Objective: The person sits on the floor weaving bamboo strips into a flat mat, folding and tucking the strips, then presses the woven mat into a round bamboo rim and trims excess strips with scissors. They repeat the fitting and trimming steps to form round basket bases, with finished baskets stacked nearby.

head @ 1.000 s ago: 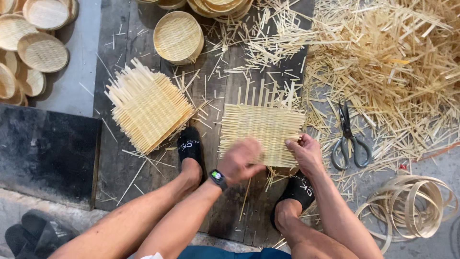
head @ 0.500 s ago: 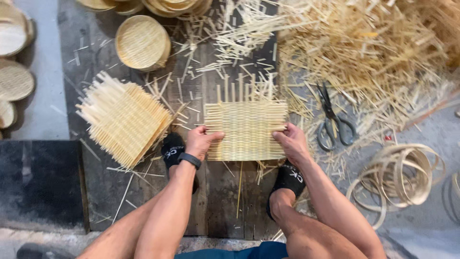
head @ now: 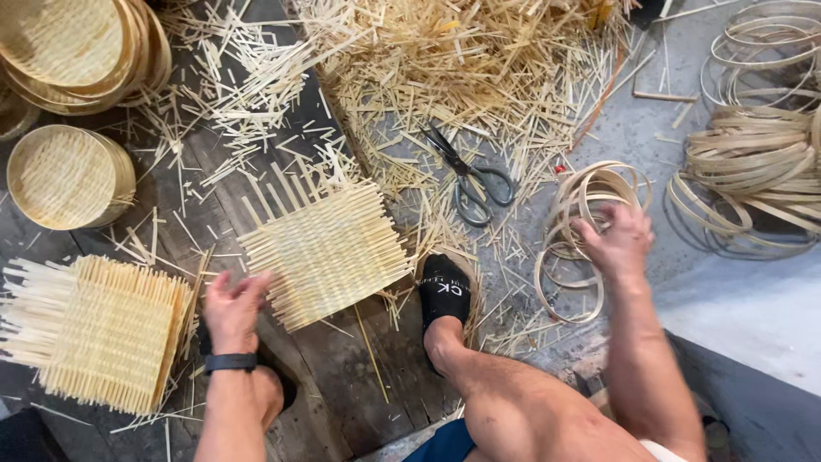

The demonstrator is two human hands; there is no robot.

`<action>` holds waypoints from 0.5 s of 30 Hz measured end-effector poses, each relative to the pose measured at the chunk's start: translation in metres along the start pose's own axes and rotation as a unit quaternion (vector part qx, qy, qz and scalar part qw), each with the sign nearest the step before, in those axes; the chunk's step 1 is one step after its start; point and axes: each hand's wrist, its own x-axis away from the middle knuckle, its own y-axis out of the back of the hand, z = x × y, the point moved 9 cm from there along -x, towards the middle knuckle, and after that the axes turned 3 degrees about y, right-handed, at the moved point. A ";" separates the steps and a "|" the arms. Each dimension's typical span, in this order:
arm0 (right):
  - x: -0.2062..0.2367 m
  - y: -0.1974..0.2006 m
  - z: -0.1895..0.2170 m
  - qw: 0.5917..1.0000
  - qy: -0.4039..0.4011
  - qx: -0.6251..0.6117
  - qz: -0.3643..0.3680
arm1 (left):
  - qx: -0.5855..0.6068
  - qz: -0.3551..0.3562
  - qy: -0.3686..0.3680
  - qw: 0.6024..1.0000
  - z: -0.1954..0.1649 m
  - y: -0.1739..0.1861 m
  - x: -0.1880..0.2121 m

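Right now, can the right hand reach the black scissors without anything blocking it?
Probably yes. The right hand rests on the bamboo rings, and the scissors lie in the open just beside them on loose bamboo strips, with nothing on top.

We see a pale, square woven bamboo mat (head: 329, 250) lying flat and slightly skewed on dark planks at centre frame, loose strip ends bristling from its edges. Right of centre lies a loose pile of thin, pale bamboo hoops (head: 575, 248), overlapping.

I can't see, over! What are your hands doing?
Left hand on woven mat. Right hand grabbing bamboo rings. Scissors between them.
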 end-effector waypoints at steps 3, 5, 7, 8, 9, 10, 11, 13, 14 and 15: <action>0.025 -0.038 -0.058 0.944 -0.146 -0.233 0.182 | 0.011 -0.050 -0.046 0.998 -0.013 0.024 -0.007; 0.028 -0.029 -0.061 0.956 -0.106 -0.235 0.142 | 0.037 -0.064 -0.059 0.996 -0.023 0.034 -0.005; 0.027 -0.014 -0.055 0.963 -0.086 -0.235 0.102 | 0.034 -0.097 -0.092 0.990 -0.042 0.043 0.005; 0.024 -0.003 -0.051 0.966 -0.081 -0.233 0.082 | 0.034 -0.115 -0.110 0.987 -0.053 0.044 0.013; 0.022 0.009 -0.044 0.968 -0.078 -0.231 0.065 | -0.029 -0.147 -0.196 0.969 -0.077 0.044 0.031; 0.019 0.023 -0.037 0.962 -0.085 -0.254 0.050 | -0.092 -0.174 -0.281 0.939 -0.102 0.040 0.053; 0.012 0.038 -0.027 0.956 -0.090 -0.276 0.033 | -0.152 -0.199 -0.362 0.898 -0.127 0.031 0.077; -0.006 0.065 -0.001 0.919 -0.108 -0.379 0.029 | -0.104 -0.132 -0.419 0.892 -0.157 -0.005 0.109; -0.015 0.075 0.016 0.881 -0.121 -0.456 0.044 | -0.081 -0.099 -0.445 0.887 -0.171 -0.026 0.129; -0.025 0.085 0.037 0.835 -0.131 -0.531 0.058 | -0.156 -0.082 -0.451 0.875 -0.179 -0.054 0.152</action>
